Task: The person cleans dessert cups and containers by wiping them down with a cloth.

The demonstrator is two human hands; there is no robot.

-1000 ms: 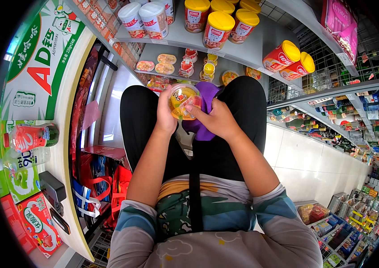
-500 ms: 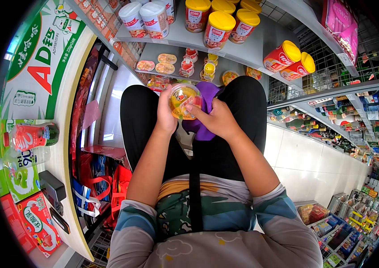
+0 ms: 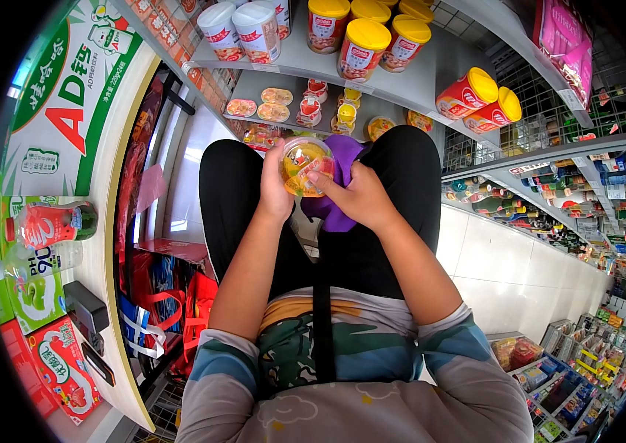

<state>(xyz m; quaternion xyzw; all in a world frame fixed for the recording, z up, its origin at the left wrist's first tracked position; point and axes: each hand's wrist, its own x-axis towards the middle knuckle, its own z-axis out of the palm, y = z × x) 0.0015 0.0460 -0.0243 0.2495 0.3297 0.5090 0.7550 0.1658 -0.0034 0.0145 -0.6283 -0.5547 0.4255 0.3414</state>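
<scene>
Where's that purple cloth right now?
In the head view, the purple cloth is above centre, by the right hand, just right of the round clear cup.

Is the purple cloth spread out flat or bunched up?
Bunched up: the purple cloth hangs in loose folds at the right hand.

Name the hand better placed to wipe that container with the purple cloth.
Probably the right hand: it touches the purple cloth, thumb over the round container, while the left hand holds its opposite side.
</scene>
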